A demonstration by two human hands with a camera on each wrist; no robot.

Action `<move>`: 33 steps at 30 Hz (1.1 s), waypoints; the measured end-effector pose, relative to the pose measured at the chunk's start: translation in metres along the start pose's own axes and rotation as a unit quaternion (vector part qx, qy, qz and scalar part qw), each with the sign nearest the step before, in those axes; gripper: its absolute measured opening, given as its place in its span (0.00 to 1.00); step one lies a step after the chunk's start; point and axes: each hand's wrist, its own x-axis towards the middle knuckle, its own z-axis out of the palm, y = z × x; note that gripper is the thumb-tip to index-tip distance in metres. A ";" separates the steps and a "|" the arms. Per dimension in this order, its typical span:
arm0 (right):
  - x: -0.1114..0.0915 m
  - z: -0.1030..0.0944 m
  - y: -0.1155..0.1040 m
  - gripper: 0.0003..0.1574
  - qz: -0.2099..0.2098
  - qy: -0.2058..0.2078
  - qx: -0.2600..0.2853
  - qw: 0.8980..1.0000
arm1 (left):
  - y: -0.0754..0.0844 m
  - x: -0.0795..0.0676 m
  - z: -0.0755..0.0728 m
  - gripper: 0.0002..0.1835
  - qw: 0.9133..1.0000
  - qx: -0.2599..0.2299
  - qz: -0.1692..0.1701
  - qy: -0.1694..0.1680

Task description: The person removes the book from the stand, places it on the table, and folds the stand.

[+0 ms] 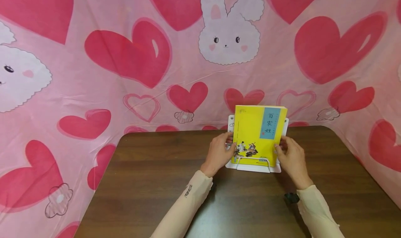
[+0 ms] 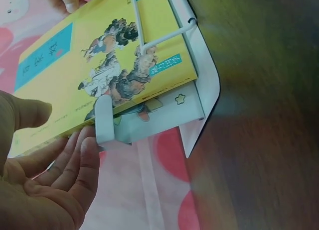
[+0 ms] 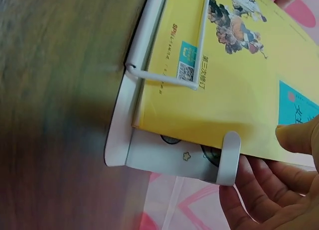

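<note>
A yellow book with a blue title panel stands leaning back on a white book stand. The stand's white wire holder crosses the lower front of the cover. At the book's left edge, my left hand holds it, thumb on the cover side and fingers behind. My right hand holds the opposite edge in the same way. White side clips lap over the edges close to the fingers, and one clip shows in the right wrist view. Most of the stand's back plate is hidden by the book.
A dark brown wooden table carries the stand near its far edge. Behind it hangs a pink cloth printed with hearts and rabbits. A black band sits on the right wrist, by the cream sleeve.
</note>
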 end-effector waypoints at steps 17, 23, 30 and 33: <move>0.000 0.013 0.014 0.13 0.024 0.028 0.024 0.999 | -0.011 0.008 0.014 0.09 0.994 -0.008 0.007 0.111; 0.001 0.010 0.015 0.13 0.033 0.020 0.032 0.999 | -0.011 0.007 0.015 0.09 0.993 0.000 0.008 0.118; 0.000 0.009 0.014 0.13 0.043 0.021 0.031 0.998 | -0.010 0.004 0.017 0.10 0.993 -0.006 0.009 0.118; 0.000 0.009 0.014 0.13 0.047 0.021 0.031 0.998 | -0.010 0.003 0.017 0.10 0.992 -0.008 0.012 0.122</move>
